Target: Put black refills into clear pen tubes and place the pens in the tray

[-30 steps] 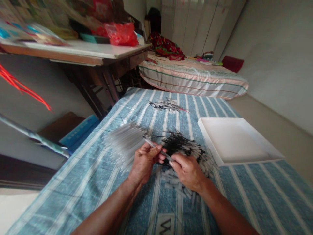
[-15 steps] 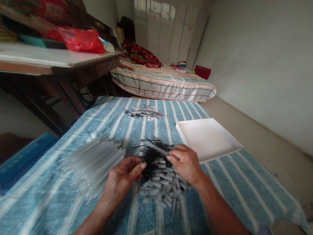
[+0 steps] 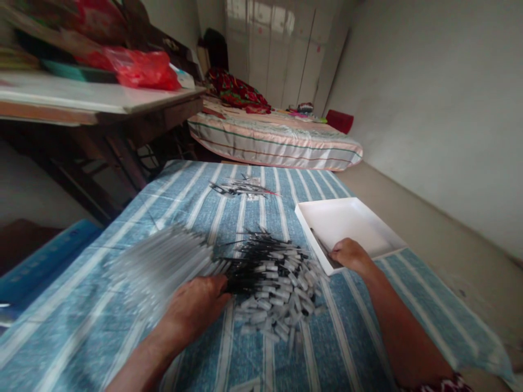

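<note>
My right hand (image 3: 349, 254) is closed on the near end of a slim grey pen (image 3: 320, 240), inside the white shallow box (image 3: 363, 228) along its left wall. My left hand (image 3: 200, 302) lies between two piles, its fingers curled at the edge of the dark parts; what they grip is hidden. To its left is a stack of clear pen tubes (image 3: 159, 261), blurred. On its right spreads a heap of black pen parts with whitish caps (image 3: 281, 288), black ends pointing away or left.
A small scatter of thin pen parts (image 3: 245, 187) lies at the far side of the striped blue cloth (image 3: 183, 201). Beyond stand a bed (image 3: 278, 141) and, at left, a table (image 3: 102, 100) with a red plastic bag (image 3: 143, 68). A blue object (image 3: 44, 272) sits lower left.
My right hand has moved right with the pen, from above the heap into the white box. My left hand has shifted slightly left and down, its fingers now turned toward the heap's left edge.
</note>
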Tool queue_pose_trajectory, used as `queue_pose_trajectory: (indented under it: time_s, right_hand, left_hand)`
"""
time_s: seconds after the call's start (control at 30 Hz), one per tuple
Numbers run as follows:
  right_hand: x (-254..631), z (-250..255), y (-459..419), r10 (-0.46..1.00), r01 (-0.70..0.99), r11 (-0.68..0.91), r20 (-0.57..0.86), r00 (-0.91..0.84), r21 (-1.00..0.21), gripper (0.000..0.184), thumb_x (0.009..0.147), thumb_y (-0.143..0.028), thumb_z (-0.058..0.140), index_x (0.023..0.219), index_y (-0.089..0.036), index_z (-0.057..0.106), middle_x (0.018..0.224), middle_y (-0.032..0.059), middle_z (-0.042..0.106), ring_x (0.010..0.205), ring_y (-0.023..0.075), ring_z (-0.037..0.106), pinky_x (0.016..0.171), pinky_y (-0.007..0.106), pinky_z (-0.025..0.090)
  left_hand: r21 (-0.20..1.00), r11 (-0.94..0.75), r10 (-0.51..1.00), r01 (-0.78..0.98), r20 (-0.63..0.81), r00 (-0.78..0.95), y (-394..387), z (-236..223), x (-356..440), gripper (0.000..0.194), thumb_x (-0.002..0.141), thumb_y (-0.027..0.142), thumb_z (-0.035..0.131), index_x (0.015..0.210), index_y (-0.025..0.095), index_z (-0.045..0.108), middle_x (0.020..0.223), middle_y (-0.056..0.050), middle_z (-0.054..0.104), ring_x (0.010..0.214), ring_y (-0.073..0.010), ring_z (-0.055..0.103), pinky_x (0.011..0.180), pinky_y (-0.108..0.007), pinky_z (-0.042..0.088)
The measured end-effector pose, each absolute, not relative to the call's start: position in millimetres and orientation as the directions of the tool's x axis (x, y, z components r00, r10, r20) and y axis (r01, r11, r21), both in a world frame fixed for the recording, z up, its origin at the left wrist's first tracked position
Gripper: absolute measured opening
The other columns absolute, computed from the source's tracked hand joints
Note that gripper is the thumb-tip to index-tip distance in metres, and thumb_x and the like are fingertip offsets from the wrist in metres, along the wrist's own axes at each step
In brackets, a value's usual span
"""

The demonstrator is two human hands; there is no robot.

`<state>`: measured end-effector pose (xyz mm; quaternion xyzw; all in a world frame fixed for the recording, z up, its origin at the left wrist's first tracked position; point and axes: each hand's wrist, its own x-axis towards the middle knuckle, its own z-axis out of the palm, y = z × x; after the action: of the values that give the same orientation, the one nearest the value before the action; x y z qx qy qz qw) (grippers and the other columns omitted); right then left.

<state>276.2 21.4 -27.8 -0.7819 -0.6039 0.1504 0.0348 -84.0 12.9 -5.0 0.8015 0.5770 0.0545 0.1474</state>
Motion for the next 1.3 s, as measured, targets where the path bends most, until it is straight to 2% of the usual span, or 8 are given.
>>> queue_pose_trajectory:
  time_s: [0.3, 0.7, 0.83, 0.9, 1.0, 1.1, 1.2, 1.3]
  right_hand:
    - [273, -21, 25, 0.936, 0.975, -0.195, -0.317, 0.152, -0.110, 0.027, 0.076, -0.027, 0.050, 0.070, -0.014, 0.074, 0.070, 0.0101, 0.070, 0.065, 0.0157, 0.061, 0.052, 0.023, 0.032]
    - [271, -19, 21, 0.923, 0.985, -0.169, -0.355, 0.147, -0.033, 0.030, 0.081, -0.031, 0.045, 0.074, -0.018, 0.072, 0.075, 0.0088, 0.070, 0.070, 0.0178, 0.062, 0.055, 0.024, 0.035]
    - [271, -16, 19, 0.932, 0.982, -0.188, -0.316, 0.177, -0.004, 0.033, 0.082, -0.035, 0.044, 0.074, -0.019, 0.071, 0.081, 0.0107, 0.070, 0.075, 0.0204, 0.062, 0.057, 0.025, 0.035]
    - [268, -11, 15, 0.946, 0.972, -0.235, -0.225, 0.232, 0.013, 0.034, 0.083, -0.038, 0.043, 0.079, -0.019, 0.071, 0.086, 0.0118, 0.070, 0.076, 0.0220, 0.062, 0.057, 0.026, 0.035]
    - [251, 0, 5, 0.966, 0.963, -0.258, -0.004, 0.258, -0.083, 0.036, 0.083, -0.042, 0.043, 0.075, -0.020, 0.070, 0.078, 0.0084, 0.070, 0.070, 0.0207, 0.061, 0.056, 0.026, 0.034]
    - [214, 8, -8, 0.994, 0.945, -0.008, 0.101, 0.043, -0.326, 0.034, 0.084, -0.043, 0.045, 0.073, -0.021, 0.069, 0.069, 0.0024, 0.069, 0.066, 0.0161, 0.060, 0.057, 0.022, 0.036]
    - [167, 12, -15, 0.973, 0.883, 0.218, 0.027, -0.228, -0.416, 0.027, 0.084, -0.036, 0.048, 0.077, -0.021, 0.070, 0.071, 0.0007, 0.070, 0.066, 0.0142, 0.062, 0.059, 0.021, 0.037]
    - [127, 11, -14, 0.937, 0.899, 0.301, -0.077, -0.340, -0.318, 0.023, 0.082, -0.030, 0.051, 0.077, -0.022, 0.071, 0.072, 0.0022, 0.072, 0.069, 0.0153, 0.064, 0.059, 0.022, 0.036]
  left_hand:
    - [0.100, -0.373, 0.857, 0.923, -0.345, 0.383, 12, 8, -81, 0.030, 0.080, 0.025, 0.039, 0.079, 0.017, 0.068, 0.080, -0.013, 0.070, 0.080, -0.0300, 0.066, 0.068, -0.036, 0.046]
    - [0.126, -0.413, 0.835, 0.902, -0.342, 0.430, 2, 10, -72, 0.024, 0.074, 0.020, 0.045, 0.077, 0.017, 0.069, 0.081, -0.014, 0.070, 0.084, -0.0314, 0.066, 0.075, -0.040, 0.047]
    - [0.121, -0.455, 0.818, 0.882, -0.335, 0.468, 1, 6, -71, 0.026, 0.074, 0.016, 0.042, 0.075, 0.016, 0.067, 0.083, -0.014, 0.070, 0.083, -0.0314, 0.066, 0.071, -0.039, 0.046]
    - [0.131, -0.467, 0.822, 0.875, -0.300, 0.484, 1, 3, -73, 0.025, 0.073, 0.016, 0.041, 0.073, 0.016, 0.065, 0.082, -0.013, 0.069, 0.080, -0.0299, 0.066, 0.067, -0.036, 0.045]
    - [0.196, -0.439, 0.850, 0.877, -0.225, 0.476, 2, 1, -76, 0.020, 0.073, 0.017, 0.041, 0.068, 0.018, 0.060, 0.075, -0.009, 0.067, 0.070, -0.0239, 0.063, 0.060, -0.030, 0.041]
    - [0.331, -0.384, 0.879, 0.862, -0.155, 0.451, 4, 3, -78, 0.013, 0.072, 0.018, 0.044, 0.064, 0.018, 0.055, 0.064, -0.003, 0.061, 0.058, -0.0163, 0.056, 0.053, -0.025, 0.035]
    - [0.481, -0.299, 0.916, 0.824, -0.097, 0.389, 5, 6, -78, 0.013, 0.073, 0.021, 0.046, 0.061, 0.018, 0.052, 0.057, 0.000, 0.055, 0.052, -0.0129, 0.050, 0.050, -0.023, 0.031]
    - [0.677, -0.186, 0.937, 0.712, -0.095, 0.336, 5, 5, -77, 0.014, 0.075, 0.026, 0.047, 0.064, 0.018, 0.052, 0.054, 0.002, 0.056, 0.050, -0.0122, 0.051, 0.048, -0.022, 0.033]
